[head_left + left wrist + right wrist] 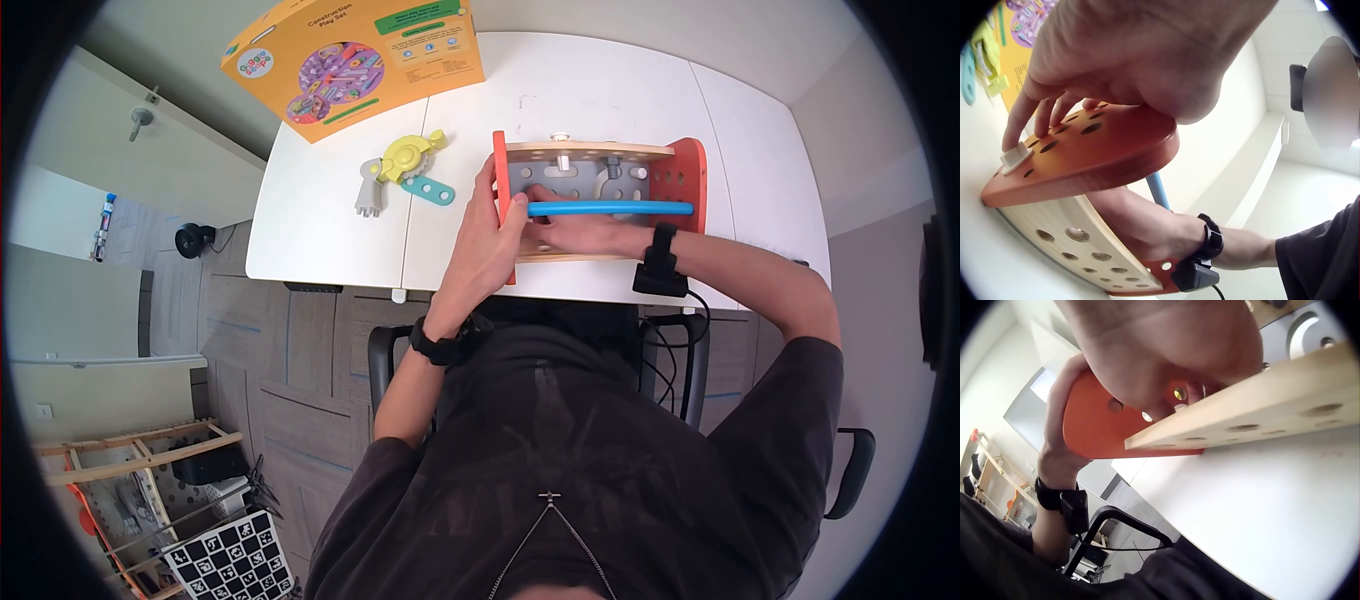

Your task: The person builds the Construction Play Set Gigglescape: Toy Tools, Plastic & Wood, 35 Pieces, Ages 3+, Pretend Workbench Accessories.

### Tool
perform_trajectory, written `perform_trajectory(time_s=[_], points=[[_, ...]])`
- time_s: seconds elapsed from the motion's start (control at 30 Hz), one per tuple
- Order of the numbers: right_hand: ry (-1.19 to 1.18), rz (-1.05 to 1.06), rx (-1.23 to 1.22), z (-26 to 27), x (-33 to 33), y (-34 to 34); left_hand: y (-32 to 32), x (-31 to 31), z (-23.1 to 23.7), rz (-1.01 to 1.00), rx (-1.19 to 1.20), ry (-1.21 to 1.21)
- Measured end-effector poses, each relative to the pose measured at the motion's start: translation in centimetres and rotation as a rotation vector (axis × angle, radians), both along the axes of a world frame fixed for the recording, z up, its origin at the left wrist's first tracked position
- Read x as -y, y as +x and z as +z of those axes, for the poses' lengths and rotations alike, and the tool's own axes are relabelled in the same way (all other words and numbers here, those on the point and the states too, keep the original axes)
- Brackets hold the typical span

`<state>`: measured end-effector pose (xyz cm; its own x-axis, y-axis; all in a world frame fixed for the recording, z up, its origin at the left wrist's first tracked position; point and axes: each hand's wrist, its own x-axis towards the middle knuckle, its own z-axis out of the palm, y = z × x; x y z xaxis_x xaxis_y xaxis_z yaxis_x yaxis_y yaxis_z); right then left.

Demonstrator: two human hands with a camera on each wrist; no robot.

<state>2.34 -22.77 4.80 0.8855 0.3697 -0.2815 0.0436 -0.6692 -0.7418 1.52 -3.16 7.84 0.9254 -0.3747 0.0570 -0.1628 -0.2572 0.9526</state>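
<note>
A toy toolbox stands on the table, with red end panels [688,185], holed wooden sides [1088,253] and a blue handle bar [610,208]. My left hand [483,245] grips its left end panel, thumb at the upper edge and fingers spread down the outer face. One of those fingertips touches a white bolt head [1016,158] near the panel's bottom corner. Reaching over the near side, my right hand [585,235] has its fingers inside the box, close to the left panel's inner face. I cannot tell whether these fingers pinch anything.
A white bolt [562,158] and a grey piece [611,166] sit at the toolbox's far side. To the left lie a yellow toy saw [407,156], a grey claw-ended piece [369,188] and a teal holed strip [428,190]. An orange play-set carton [430,75] stands behind them.
</note>
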Motion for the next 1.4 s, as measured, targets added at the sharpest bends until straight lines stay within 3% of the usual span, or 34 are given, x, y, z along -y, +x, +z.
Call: perform_trajectory(time_s=[0.17, 0.27, 0.37, 0.47, 0.57, 0.67, 0.77, 0.9, 0.97, 1.07, 1.27, 1.4], points=[[-0.024, 0.157, 0.157, -2.8, 1.0, 1.0, -0.1, 0.0, 0.1, -0.008, -0.003, -0.011], [0.11, 0.037, 0.072, -3.2, 0.8, 0.4, -0.1, 0.0, 0.1, -0.002, -0.012, -0.012], [-0.026, 0.108, 0.082, -2.5, 0.7, 0.6, -0.2, 0.0, 0.5, -0.016, -0.028, -0.023], [0.036, 0.144, 0.078, -3.5, 0.6, 1.6, -0.2, 0.0, 0.2, -0.007, -0.018, -0.005], [0.12, -0.034, 0.043, -1.7, 0.2, 0.0, 0.0, 0.0, -0.1, -0.002, -0.008, -0.006], [-0.019, 0.11, 0.043, -1.5, 0.4, 0.5, -0.3, 0.0, 1.5, -0.03, -0.081, -0.025], [0.098, 0.206, 0.277, -3.7, 1.0, 1.1, -0.3, 0.0, 0.8, -0.02, -0.038, -0.008], [0.053, 0.103, 0.103, -3.6, 1.0, 1.0, -0.1, 0.0, 0.2, 0.003, -0.008, 0.013], [0.044, 0.087, 0.032, -1.1, 0.7, 0.2, -0.1, 0.0, 0.5, -0.007, -0.028, -0.001], [0.037, 0.155, 0.146, -2.3, 0.9, 0.7, -0.1, -0.1, 0.1, -0.006, -0.009, 0.002], [0.078, 0.049, 0.139, -2.8, 0.6, 0.4, -0.1, 0.1, 0.4, -0.002, -0.032, 0.006], [0.053, 0.096, 0.123, -3.3, 0.6, 1.4, -0.2, 0.0, 0.2, 0.003, -0.042, 0.007]])
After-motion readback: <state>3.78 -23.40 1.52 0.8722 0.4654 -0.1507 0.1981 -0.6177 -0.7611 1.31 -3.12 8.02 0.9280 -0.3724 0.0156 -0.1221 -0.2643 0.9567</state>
